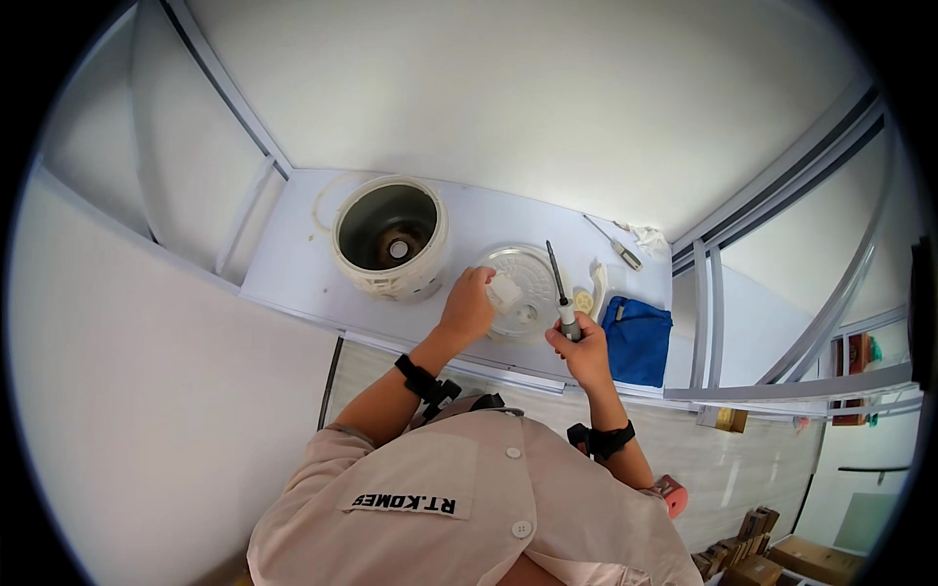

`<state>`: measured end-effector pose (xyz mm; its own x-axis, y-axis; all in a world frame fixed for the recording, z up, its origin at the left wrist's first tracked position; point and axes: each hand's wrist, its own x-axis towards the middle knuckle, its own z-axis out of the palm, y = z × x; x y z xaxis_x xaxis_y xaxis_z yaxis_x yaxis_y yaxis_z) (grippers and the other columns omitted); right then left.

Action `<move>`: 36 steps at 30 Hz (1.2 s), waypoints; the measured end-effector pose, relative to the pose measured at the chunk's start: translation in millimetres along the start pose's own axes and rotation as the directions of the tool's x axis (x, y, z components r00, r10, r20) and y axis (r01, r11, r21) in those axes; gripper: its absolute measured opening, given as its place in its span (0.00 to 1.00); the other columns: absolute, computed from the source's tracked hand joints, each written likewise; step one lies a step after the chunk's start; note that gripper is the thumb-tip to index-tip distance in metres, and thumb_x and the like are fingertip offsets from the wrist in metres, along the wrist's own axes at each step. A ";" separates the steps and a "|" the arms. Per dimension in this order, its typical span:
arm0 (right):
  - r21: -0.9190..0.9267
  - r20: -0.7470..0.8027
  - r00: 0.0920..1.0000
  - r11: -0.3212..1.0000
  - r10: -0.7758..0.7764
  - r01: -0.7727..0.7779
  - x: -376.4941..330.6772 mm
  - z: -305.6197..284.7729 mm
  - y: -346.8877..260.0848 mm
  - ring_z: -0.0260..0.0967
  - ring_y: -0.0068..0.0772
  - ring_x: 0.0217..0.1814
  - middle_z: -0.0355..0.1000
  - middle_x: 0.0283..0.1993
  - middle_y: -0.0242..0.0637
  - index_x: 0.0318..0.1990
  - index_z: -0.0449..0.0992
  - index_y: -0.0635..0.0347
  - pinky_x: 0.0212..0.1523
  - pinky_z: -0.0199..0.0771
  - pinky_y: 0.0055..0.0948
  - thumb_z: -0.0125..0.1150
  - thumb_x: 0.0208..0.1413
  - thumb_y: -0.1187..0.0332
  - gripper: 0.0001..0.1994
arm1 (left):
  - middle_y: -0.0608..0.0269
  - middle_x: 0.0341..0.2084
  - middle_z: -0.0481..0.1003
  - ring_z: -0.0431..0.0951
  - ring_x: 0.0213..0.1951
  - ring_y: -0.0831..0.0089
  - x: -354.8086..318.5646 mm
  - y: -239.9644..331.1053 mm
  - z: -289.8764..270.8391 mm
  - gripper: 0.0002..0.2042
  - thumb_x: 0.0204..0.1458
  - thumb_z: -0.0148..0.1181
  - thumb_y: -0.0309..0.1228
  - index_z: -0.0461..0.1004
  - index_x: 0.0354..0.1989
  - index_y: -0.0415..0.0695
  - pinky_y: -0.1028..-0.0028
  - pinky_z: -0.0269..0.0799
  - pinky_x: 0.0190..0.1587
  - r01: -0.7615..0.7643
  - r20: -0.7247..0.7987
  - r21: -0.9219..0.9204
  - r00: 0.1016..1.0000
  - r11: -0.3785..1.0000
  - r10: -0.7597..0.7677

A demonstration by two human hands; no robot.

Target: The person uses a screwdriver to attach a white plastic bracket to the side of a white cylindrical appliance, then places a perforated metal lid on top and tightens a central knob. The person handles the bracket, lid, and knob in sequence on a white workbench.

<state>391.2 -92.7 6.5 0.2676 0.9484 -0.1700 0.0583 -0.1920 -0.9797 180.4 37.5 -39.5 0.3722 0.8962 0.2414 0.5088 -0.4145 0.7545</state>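
My right hand (584, 354) is wrapped round the grey-and-white handle of a screwdriver (558, 275), whose dark shaft points up and away from me. My left hand (469, 307) is closed, its fingers at the edge of a small white plastic piece (504, 292). That piece is over a round, pale, ribbed disc-shaped part (532, 262) on the white table. To the left of my left hand stands a rice cooker body (391, 283), white outside, with a dark grey open inside and a round light part at its bottom centre.
Right of the disc lie a curved white handle-like part (599, 285) and a small yellowish round part (583, 300). A blue cloth pouch (637, 342) rests at the table's right front. Behind it are a second screwdriver (625, 254) and crumpled white material (649, 238). Metal frames flank the table (293, 264).
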 end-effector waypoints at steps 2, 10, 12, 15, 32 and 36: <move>-0.005 -0.021 1.000 1.000 0.011 -0.011 -3.0 -2.1 3.0 0.68 0.17 0.27 0.73 0.27 0.25 0.38 0.78 0.59 0.30 0.68 0.22 0.73 0.55 0.74 0.08 | 0.50 0.43 0.74 0.80 0.42 0.55 4.5 4.8 -0.3 0.17 0.56 0.47 0.13 0.72 0.52 0.38 0.60 0.75 0.47 -0.020 0.027 -0.064 0.999 0.998 0.022; 0.033 -0.076 0.997 0.999 0.028 -0.025 -15.3 -12.9 4.7 0.69 0.17 0.28 0.74 0.28 0.25 0.38 0.78 0.59 0.30 0.69 0.22 0.73 0.55 0.73 0.08 | 0.52 0.51 0.66 0.80 0.41 0.57 20.9 21.4 5.7 0.22 0.53 0.52 0.13 0.69 0.57 0.39 0.61 0.78 0.47 0.130 0.100 -0.024 0.987 0.991 -0.127; 0.037 -0.082 0.996 0.999 0.035 -0.032 -17.3 -14.5 6.7 0.68 0.16 0.28 0.73 0.28 0.25 0.38 0.78 0.59 0.30 0.69 0.22 0.73 0.55 0.73 0.08 | 0.51 0.51 0.67 0.80 0.42 0.57 22.6 26.0 4.6 0.20 0.56 0.50 0.14 0.69 0.57 0.40 0.61 0.76 0.48 0.146 0.161 -0.005 0.976 0.989 -0.143; 0.023 -0.073 0.997 0.999 0.036 -0.034 -18.0 -14.8 7.0 0.66 0.16 0.27 0.73 0.28 0.24 0.37 0.78 0.59 0.30 0.67 0.21 0.73 0.55 0.73 0.08 | 0.51 0.49 0.70 0.79 0.44 0.55 21.2 8.9 15.6 0.18 0.58 0.52 0.16 0.70 0.57 0.41 0.60 0.75 0.49 0.076 0.146 0.041 0.986 0.996 -0.081; -0.041 -0.055 0.997 0.998 -0.052 0.049 -8.2 -14.1 13.9 0.67 0.15 0.26 0.74 0.28 0.24 0.36 0.77 0.58 0.28 0.67 0.20 0.74 0.55 0.74 0.08 | 0.59 0.45 0.81 0.79 0.50 0.55 16.5 1.1 15.0 0.15 0.58 0.58 0.24 0.78 0.54 0.46 0.58 0.77 0.51 -0.021 0.174 0.213 0.985 0.977 -0.017; -0.025 -0.024 1.000 1.000 0.010 -0.010 -4.5 -16.0 17.2 0.66 0.16 0.32 0.73 0.30 0.24 0.39 0.79 0.61 0.35 0.69 0.22 0.75 0.54 0.73 0.09 | 0.59 0.49 0.80 0.78 0.53 0.54 12.1 8.5 3.6 0.17 0.57 0.60 0.24 0.77 0.56 0.46 0.57 0.76 0.54 -0.005 0.189 0.179 0.982 0.984 -0.030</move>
<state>406.3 -104.4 -7.9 0.2916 0.9401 -0.1768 0.0800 -0.2082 -0.9748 191.9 44.2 -32.4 0.4968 0.8621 0.0995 0.6378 -0.4405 0.6318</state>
